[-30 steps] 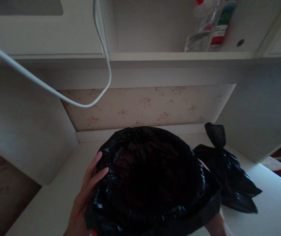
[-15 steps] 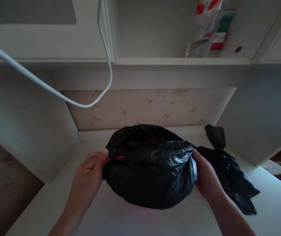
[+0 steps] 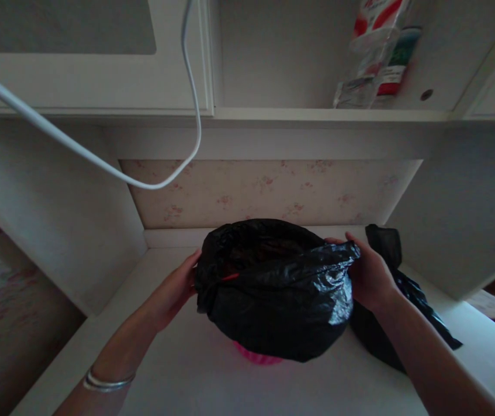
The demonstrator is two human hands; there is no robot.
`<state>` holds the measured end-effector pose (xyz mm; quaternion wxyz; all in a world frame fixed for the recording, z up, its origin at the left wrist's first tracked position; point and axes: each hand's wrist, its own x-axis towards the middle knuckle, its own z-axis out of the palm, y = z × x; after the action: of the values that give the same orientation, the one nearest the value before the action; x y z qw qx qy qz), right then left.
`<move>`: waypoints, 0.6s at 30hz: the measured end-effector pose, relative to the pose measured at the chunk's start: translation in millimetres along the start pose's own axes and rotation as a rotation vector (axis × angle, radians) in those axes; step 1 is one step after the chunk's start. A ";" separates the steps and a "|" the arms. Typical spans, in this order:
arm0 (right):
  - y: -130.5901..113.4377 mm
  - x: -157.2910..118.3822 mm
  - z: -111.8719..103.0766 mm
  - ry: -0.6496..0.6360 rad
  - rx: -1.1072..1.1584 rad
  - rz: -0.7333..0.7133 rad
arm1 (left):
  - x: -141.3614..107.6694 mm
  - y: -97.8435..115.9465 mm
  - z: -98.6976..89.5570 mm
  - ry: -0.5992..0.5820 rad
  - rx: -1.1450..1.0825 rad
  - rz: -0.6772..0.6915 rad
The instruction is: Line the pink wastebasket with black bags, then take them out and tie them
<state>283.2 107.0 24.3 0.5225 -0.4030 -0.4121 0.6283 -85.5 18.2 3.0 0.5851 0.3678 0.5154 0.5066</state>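
A black plastic bag (image 3: 273, 306) is draped over a pink container (image 3: 258, 353), whose ribbed lower part shows beneath it. A thin strip of red rim (image 3: 230, 277) shows at the bag's opening on the left. My left hand (image 3: 182, 283) grips the bag at its left side, fingers partly hidden behind it. On the opposite side my right hand (image 3: 371, 274) holds the bag's folded edge, with its fingertips reaching over the top. Another black plastic bag (image 3: 420, 306), with a knot-like gathered top, lies on the white desk right of my right hand and is partly covered by my forearm.
A white cable (image 3: 143, 185) hangs in a loop at upper left, close to the camera. Above stands an open shelf (image 3: 282, 58) with a clear plastic bottle (image 3: 368, 63) and a green-and-red container (image 3: 397, 63). White side panels (image 3: 455, 196) flank the white desk (image 3: 195, 370).
My right hand has shifted up and round the bag's right edge. My left hand has slid up and behind the left side. More of the pink container now shows underneath.
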 end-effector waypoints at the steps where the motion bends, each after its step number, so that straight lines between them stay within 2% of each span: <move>1: -0.8 4.5 3.7 0.020 0.027 0.036 | 1.9 2.1 2.1 0.005 -0.007 0.015; 3: -0.4 11.5 11.4 0.064 0.048 0.046 | 4.4 5.0 6.7 0.022 -0.051 0.061; 7: 4.1 15.9 22.7 0.125 0.018 -0.030 | 4.9 7.9 14.2 0.061 -0.180 0.151; 12: -0.1 18.9 27.0 0.105 -0.179 -0.115 | 9.5 14.9 16.4 0.068 -0.222 0.145; 15: -8.2 27.2 24.2 0.039 -0.506 -0.346 | 17.1 19.2 16.2 0.017 -0.212 0.190; 18: -14.4 37.3 21.0 -0.046 -0.812 -0.564 | 25.7 21.3 16.7 -0.087 -0.187 0.244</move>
<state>263.4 143.4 42.0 0.4638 -0.4328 -0.7280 0.2600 -74.9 49.3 20.7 0.5728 0.3933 0.3913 0.6034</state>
